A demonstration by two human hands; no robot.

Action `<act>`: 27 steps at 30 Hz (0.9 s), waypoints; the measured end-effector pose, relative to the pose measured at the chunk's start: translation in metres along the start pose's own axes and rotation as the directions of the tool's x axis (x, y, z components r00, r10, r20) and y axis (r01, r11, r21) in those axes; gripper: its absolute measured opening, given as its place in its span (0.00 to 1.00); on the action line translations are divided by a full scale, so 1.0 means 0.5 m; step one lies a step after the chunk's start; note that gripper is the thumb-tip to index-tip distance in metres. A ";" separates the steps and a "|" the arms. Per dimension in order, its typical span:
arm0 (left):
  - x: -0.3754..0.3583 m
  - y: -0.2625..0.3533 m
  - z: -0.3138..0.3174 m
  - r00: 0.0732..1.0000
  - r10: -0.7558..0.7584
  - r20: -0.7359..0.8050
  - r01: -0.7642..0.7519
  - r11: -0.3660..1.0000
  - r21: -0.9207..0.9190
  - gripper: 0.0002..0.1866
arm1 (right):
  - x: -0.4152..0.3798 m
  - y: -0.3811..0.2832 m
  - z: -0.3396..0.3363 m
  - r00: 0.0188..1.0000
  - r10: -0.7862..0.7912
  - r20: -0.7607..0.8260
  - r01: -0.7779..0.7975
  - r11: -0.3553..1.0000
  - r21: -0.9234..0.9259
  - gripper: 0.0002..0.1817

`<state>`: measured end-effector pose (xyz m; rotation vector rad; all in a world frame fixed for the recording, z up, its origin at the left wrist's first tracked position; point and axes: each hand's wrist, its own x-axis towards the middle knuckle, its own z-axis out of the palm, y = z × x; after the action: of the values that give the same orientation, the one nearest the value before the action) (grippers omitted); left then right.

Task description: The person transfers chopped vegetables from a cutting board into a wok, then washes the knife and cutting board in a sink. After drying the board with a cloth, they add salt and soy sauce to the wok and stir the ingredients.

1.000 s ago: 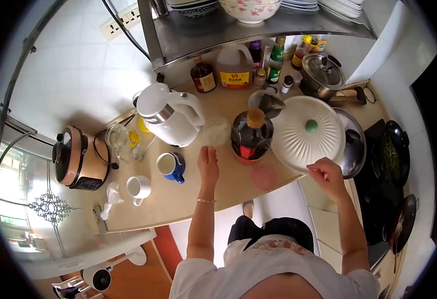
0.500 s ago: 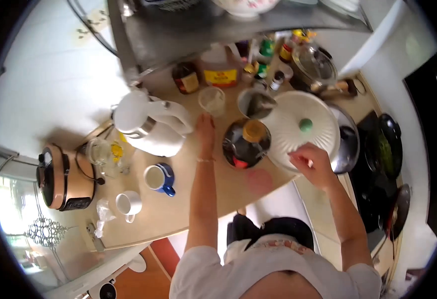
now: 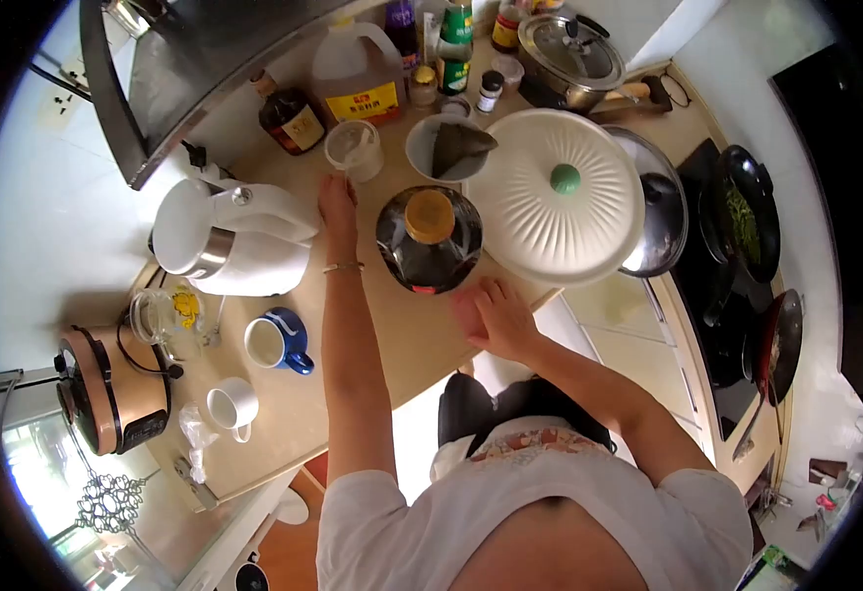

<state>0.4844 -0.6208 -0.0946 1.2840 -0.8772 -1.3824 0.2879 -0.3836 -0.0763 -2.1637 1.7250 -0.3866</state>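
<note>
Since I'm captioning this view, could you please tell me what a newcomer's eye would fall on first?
Probably the big ribbed white lid with its green knob, right of centre. Next, the dark bottle with an amber cap, between the left hand and the right hand, then the white kettle further left.

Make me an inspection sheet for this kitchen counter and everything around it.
Surface: beige counter, no spill seen.
Job's things: clear tub; pink disc near the counter's edge; dark bottle upright, capped.
Clutter: white kettle, blue mug, white mug.
Hands: left hand at the clear tub, grip unclear; right hand over the pink disc, partly covering it.
Cables: black cord, its plug beside the cooker.
Surroundings: metal shelf above; black hob rightward.
</note>
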 end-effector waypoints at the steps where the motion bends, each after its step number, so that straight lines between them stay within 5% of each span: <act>1: -0.003 0.002 0.002 1.000 0.014 -0.005 -0.014 1.000 -0.001 0.10 | -0.005 0.000 -0.009 1.000 -0.012 -0.008 0.012 1.000 -0.001 0.35; 4: -0.008 0.011 0.013 0.994 0.102 -0.028 -0.098 0.990 0.097 0.11 | -0.017 0.001 -0.088 0.997 0.003 0.078 -0.007 0.999 0.049 0.36; 8: 0.008 0.001 0.021 0.993 0.110 -0.045 -0.108 0.993 0.050 0.11 | 0.015 0.071 -0.205 0.964 0.181 -0.196 -0.098 0.922 0.374 0.38; 9: 0.012 -0.004 0.023 0.994 0.096 -0.058 -0.092 0.994 0.063 0.12 | 0.070 0.061 -0.264 0.956 0.177 -0.233 -0.093 0.939 0.330 0.39; 12: 0.022 -0.010 0.030 0.988 0.131 -0.078 -0.122 0.986 0.112 0.12 | 0.265 0.084 -0.298 0.950 -0.126 -0.286 0.208 0.937 0.280 0.36; 14: 0.017 0.004 0.030 0.979 0.190 -0.067 -0.176 0.970 0.170 0.12 | 0.386 0.076 -0.278 0.990 -0.126 -0.057 0.137 0.854 0.502 0.35; 17: 0.023 0.001 0.031 0.965 0.249 -0.079 -0.225 0.946 0.232 0.12 | 0.515 0.049 -0.218 0.971 -0.238 0.028 0.206 0.887 0.414 0.33; 19: 0.031 0.000 0.032 0.958 0.268 -0.105 -0.236 0.941 0.244 0.11 | 0.564 0.035 -0.176 0.933 -0.352 -0.070 0.359 0.925 0.126 0.32; 27: 0.053 -0.041 0.027 0.945 0.276 -0.175 -0.260 0.960 0.106 0.12 | 0.610 0.021 -0.106 0.919 -0.393 -0.014 0.390 0.905 0.172 0.32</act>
<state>0.4694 -0.6433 -0.1183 1.2799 -0.9460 -1.0033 0.3247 -0.6880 -0.0337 -2.3674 1.1852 -0.5886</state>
